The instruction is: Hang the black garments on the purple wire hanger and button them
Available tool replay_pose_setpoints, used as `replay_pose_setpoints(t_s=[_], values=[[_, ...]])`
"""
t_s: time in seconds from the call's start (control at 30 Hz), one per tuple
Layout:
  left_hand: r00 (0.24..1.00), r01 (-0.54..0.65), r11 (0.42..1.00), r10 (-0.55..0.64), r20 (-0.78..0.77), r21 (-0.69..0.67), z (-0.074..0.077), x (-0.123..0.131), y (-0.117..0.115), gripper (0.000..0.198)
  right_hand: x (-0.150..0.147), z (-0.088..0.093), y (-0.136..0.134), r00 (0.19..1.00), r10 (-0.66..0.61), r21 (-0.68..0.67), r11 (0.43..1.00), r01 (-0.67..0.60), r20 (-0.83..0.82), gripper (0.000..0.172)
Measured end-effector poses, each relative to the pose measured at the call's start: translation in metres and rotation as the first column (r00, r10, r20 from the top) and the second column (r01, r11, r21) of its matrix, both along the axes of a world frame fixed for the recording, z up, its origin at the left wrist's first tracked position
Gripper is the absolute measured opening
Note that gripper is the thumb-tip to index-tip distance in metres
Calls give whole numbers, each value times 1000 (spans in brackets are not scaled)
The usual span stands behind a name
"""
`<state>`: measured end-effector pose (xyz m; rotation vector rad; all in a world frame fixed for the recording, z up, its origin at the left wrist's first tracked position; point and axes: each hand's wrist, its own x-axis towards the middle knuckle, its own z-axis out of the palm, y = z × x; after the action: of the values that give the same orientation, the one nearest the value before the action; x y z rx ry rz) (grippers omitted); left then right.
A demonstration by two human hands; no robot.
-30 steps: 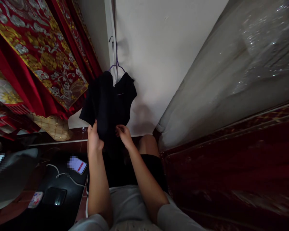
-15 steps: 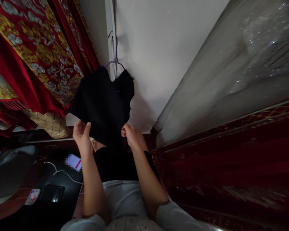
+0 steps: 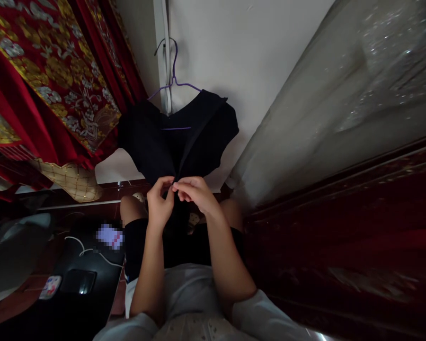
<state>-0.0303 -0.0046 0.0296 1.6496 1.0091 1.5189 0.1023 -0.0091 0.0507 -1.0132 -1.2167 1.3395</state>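
A black garment (image 3: pixel 209 128), its front edges meeting in a V, hangs on a purple hanger (image 3: pixel 175 80) against the white wall. At the bottom of that V, my left hand (image 3: pixel 160 196) pinches the cloth edge between thumb and fingers. My right hand (image 3: pixel 193 192) pinches the same spot from the other side, its fingertips touching those of the left. Whether a button or other fastening lies between the fingertips is hidden. Below the hands, the dark cloth drops down between my knees.
Red cloth with gold and silver embroidery (image 3: pixel 71 76) hangs at the left. Lower left, a black surface (image 3: pixel 99 284) bears a lit phone (image 3: pixel 110 236), a white cable (image 3: pixel 81 247) and a dark flat object (image 3: pixel 78 281). Plastic sheeting (image 3: pixel 315 104) stands along the right.
My hands, apart before, have come together at the garment's front. The garment has turned and spread open to face me, and more of the hanger shows. My knees have moved apart.
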Motion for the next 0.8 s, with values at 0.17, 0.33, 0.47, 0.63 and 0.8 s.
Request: replay_pose_setpoints(t_s=[0.17,0.33,0.47,0.63,0.8], values=[[995,-98,995,97,17,17,-22,13,17,20,16,38,54,973,-201,-31,980,199,-116,20],[981,11,999,-5,-193,31,-51,39,30,27,44,134,143,908,-364,2,928,372,-208,27],[893,144,989,-142,-427,-28,-39,38,48,33,46,173,152,896,-342,-14,936,352,-282,28],[957,158,973,-109,-270,170,55,17,96,32,36,158,120,943,-302,55,949,312,-141,30],[951,170,894,-39,-306,414,151,13,158,21,31,148,117,964,-261,197,944,265,-48,33]])
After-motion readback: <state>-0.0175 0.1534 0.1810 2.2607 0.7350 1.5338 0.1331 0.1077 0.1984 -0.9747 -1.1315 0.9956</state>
